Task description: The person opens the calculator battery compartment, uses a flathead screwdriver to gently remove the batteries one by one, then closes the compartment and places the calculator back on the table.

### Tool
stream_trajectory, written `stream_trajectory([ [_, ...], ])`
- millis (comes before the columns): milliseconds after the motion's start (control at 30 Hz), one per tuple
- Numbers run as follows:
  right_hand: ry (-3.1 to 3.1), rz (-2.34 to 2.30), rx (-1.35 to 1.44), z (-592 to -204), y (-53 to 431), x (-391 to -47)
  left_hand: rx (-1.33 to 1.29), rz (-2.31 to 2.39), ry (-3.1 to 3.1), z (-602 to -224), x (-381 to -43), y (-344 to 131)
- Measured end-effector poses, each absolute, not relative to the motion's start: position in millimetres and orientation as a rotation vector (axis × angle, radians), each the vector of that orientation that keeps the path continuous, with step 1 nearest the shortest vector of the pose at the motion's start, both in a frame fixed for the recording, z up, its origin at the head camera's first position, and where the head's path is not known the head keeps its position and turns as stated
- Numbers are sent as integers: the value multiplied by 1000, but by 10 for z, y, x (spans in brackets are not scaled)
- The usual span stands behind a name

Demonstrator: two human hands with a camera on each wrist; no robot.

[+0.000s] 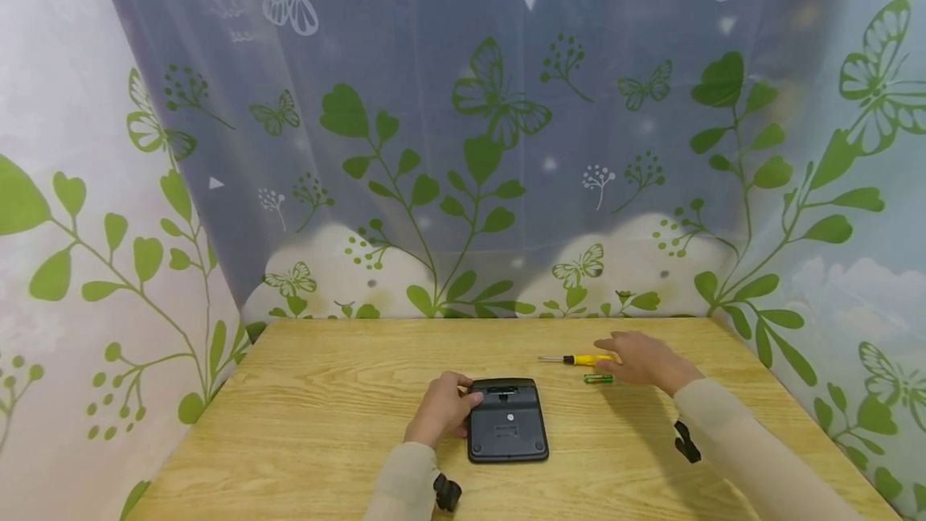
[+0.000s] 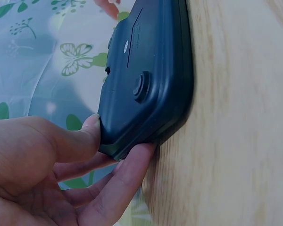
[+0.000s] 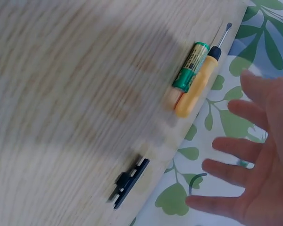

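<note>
A black desktop calculator point(image 1: 508, 412) lies underside up on the table, with an uncovered battery slot point(image 1: 502, 391) near its far edge. My left hand point(image 1: 438, 410) pinches its left side, thumb on top and fingers at the lower edge, as the left wrist view shows. My right hand point(image 1: 642, 358) is spread with nothing in it, above the handle end of a yellow screwdriver point(image 3: 196, 87). Beside the screwdriver lies a green battery point(image 3: 191, 67). In the right wrist view a small black cover point(image 3: 130, 183) rests on the wood; the right hand hides it from the head view.
The wooden table point(image 1: 325, 392) runs back to a patterned curtain point(image 1: 405, 183) with leaves and butterflies, and similar cloth hangs at both sides. A black strap mount point(image 1: 447, 492) sits on the left wrist, another point(image 1: 686, 442) on the right.
</note>
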State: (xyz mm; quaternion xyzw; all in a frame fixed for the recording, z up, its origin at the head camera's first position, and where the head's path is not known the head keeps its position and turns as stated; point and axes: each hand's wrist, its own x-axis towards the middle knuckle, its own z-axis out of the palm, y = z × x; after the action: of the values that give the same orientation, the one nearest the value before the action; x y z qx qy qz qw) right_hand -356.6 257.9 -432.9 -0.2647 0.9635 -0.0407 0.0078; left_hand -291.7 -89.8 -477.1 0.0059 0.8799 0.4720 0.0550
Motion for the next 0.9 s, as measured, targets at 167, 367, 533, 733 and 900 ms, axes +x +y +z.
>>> stream_trajectory([
  [167,3007,-92,-680,-4328,2659,-3506,17,1430,2672,-4757,-2910,-903],
  [367,2988,-125,-561,-4335,2743,-3456,12,1421,2675,-4751,-2906,-900],
  [533,3064,-129,-598,-4378,2843,-3454,21,1422,2672,-4759,-2910,-901],
  [733,3127,-173,-596,-4426,2986,-3511,18,1425,2674,-4764,-2929,-908],
  [900,3116,-193,-546,-4459,3073,-3540,28,1420,2666,-4763,-2928,-913],
])
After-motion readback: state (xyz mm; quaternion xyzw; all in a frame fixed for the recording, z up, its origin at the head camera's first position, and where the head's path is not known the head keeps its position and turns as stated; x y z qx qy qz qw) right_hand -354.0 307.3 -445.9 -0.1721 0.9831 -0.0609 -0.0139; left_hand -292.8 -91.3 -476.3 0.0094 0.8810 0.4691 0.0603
